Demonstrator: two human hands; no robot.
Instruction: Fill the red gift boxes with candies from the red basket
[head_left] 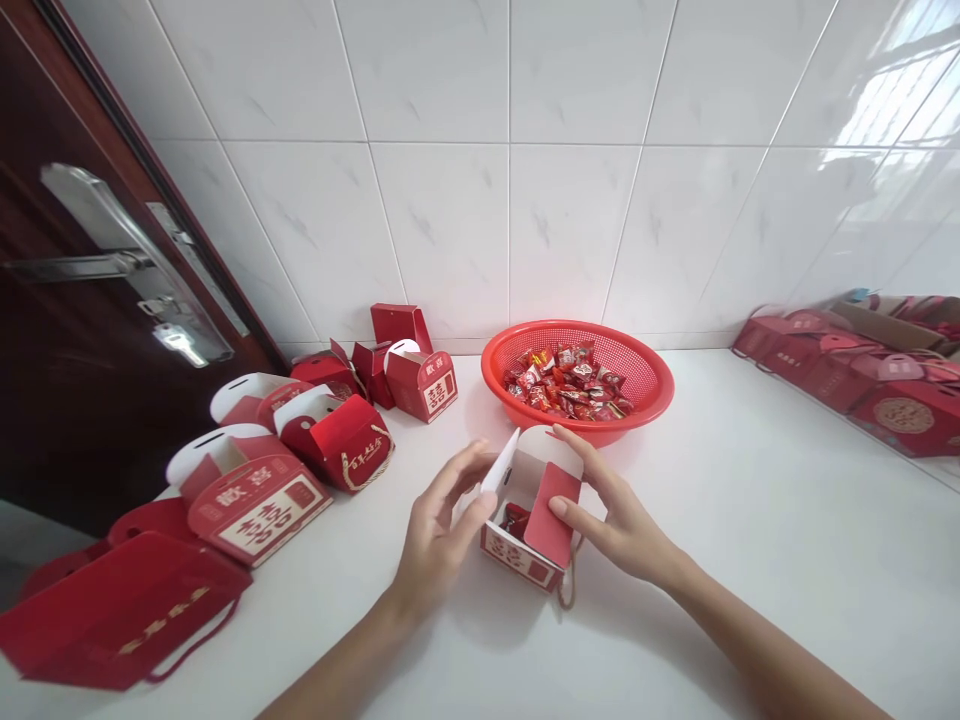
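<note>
- Between the person's two hands, just above or on the white tabletop (720, 500), is a small gift box (517, 562), top open, its flaps raised; contact with the surface cannot be confirmed.
- Left hand (435, 530): thumb and fingers pinch the white-lined flap (498, 468) on the box's left side.
- Right hand (619, 510): thumb laid on the red flap (551, 520), index finger extended to the edge of the rounded far flap (551, 446); the remaining fingers are hidden, so full closure cannot be told.
- Box contents: red-wrapped pieces (516, 518), partly covered by the red flap. A rope handle (568, 590) hangs at the near right corner.
- Beyond the box, near the wall: a red perforated basket (661, 385) holding many red-wrapped sweets (574, 382).
- Left of the basket, apart from it: a red box with a pale printed label (426, 387), other red boxes close by.
- Further left, a group of open-topped boxes, among them a red box with gold lettering and rope handle (349, 440), a box with double characters (259, 510), and a large red box (112, 620) nearest the person.
- Far right: a cluster of red boxes (847, 370), details blurred.
- Perimeter: white tiled wall (577, 230) behind; dark door (52, 390) at left, keys (180, 342) hanging at its lock.
</note>
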